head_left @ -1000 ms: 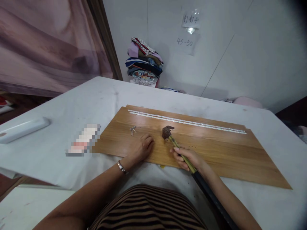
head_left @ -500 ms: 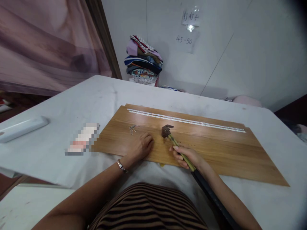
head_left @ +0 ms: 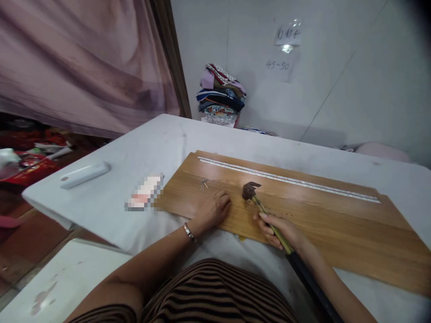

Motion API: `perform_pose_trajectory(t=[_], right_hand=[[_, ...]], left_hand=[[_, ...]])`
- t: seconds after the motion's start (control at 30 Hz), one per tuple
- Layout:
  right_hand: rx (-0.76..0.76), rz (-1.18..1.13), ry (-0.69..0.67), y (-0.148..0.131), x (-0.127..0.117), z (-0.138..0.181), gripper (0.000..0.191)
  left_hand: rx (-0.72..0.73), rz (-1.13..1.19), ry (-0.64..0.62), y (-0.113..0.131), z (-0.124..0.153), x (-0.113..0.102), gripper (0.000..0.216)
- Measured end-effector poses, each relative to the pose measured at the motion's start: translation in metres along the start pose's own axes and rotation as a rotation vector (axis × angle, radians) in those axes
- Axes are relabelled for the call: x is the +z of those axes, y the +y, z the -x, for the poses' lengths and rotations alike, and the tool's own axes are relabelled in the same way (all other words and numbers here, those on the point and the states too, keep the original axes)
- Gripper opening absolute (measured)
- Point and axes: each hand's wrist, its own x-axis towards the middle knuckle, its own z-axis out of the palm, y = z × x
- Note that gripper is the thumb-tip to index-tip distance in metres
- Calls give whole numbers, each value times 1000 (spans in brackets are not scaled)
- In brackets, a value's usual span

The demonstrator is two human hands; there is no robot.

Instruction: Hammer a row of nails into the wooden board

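Note:
My right hand [head_left: 273, 228] is closed round the yellow upper shaft of a claw hammer [head_left: 249, 191]. The hammer's rusty brown head is above the wooden board [head_left: 323, 224], and its long black grip runs back under my forearm. On the board lies my left hand [head_left: 215, 208], its fingers curled and pressed together; whatever is under the fingertips is hidden. Several loose nails [head_left: 204, 184] lie in a small heap just beyond that hand. Small dark spots [head_left: 286, 214] dot the board near the hammer.
Two white strips [head_left: 286, 178] run along the board's far side. A white cloth-covered table [head_left: 141, 143] carries the board, a white handle-like object [head_left: 85, 174] and a blurred-out item [head_left: 144, 193]. Folded clothes [head_left: 222, 96] are stacked by the wall; a pale surface [head_left: 67, 273] stands front left.
The view has swung to the left, so everything sits further right in the picture. Both hands keep nearly the same pose on the board and hammer.

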Motion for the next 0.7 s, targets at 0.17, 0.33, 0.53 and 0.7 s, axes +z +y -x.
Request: perform_pose_trajectory(t=[0.17,0.33,0.53,0.7], right_hand=[[27,17,0,1,0,-3,54],[33,3,18,-1,1,-1,57],[22,-1,34,-1,1,-1,53],[25,-22,22,0,0,-5,52]], left_hand=[[-24,2,-17,8,-2,-9,25],[-28,0,-20,7,-1,-8,25],[5,-2,2,-3,0,2,24],[26,9,16,-11,-1,10,24]])
